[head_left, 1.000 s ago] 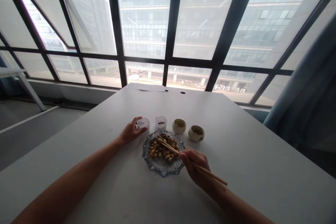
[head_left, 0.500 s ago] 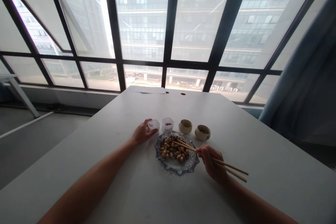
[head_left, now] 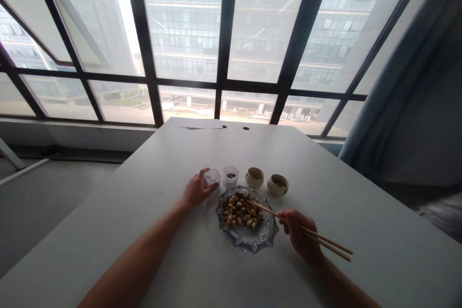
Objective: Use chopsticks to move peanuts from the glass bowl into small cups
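Note:
My right hand (head_left: 299, 233) is closed around a pair of wooden chopsticks (head_left: 325, 243), whose tips reach into the heap of nuts (head_left: 240, 211). The nuts look like pistachios, mixed with darker bits, and lie in a scalloped glass plate (head_left: 249, 245). On the left, my left hand (head_left: 198, 188) grips a small clear plastic cup (head_left: 212, 177) between thumb and fingers. Beside that cup stands another clear plastic cup (head_left: 230, 180) with dark bits at its bottom. Whether the tips pinch a piece is too small to tell.
Two beige ceramic bowls, a left bowl (head_left: 254, 178) and a right bowl (head_left: 277, 186) with small pieces inside, stand behind the plate. Paper sheets (head_left: 195, 123) lie at the far end of the white table (head_left: 173, 154). A curtain (head_left: 390, 91) hangs at the right.
The view has turned slightly to the right. The chopstick tips stay in the nuts, now a little closer together. My left hand keeps its hold on the cup.

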A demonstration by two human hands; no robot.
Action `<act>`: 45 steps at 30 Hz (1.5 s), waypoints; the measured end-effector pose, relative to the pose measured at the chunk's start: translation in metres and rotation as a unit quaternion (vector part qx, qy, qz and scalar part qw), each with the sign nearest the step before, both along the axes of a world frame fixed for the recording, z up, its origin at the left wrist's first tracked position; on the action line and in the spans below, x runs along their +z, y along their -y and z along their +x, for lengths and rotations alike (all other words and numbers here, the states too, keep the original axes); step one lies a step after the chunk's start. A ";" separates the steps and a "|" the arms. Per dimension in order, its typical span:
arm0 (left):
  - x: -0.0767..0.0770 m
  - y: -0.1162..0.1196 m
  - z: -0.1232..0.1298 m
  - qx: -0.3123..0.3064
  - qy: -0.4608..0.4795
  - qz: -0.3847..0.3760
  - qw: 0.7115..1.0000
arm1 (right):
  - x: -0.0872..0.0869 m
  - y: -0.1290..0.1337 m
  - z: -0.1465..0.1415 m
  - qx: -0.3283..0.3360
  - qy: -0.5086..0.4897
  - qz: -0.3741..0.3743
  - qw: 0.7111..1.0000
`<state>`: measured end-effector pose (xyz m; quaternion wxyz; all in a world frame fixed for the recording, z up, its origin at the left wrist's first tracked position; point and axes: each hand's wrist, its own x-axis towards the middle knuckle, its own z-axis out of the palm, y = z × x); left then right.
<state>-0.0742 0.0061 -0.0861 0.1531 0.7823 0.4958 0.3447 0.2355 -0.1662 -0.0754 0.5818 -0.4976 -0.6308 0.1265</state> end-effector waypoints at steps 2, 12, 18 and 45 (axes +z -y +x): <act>0.001 0.000 0.000 0.001 0.000 0.000 1.000 | 0.002 -0.001 0.001 0.004 0.010 0.001 1.000; 0.003 0.012 -0.005 -0.002 -0.037 0.025 0.999 | 0.001 0.003 0.000 0.027 0.059 -0.005 0.998; 0.003 0.017 -0.006 -0.002 -0.015 0.042 0.999 | -0.003 0.002 0.003 0.035 0.038 -0.004 0.999; -0.005 0.017 -0.008 0.001 -0.032 0.047 0.998 | 0.036 -0.031 -0.018 0.034 -0.151 -0.083 0.984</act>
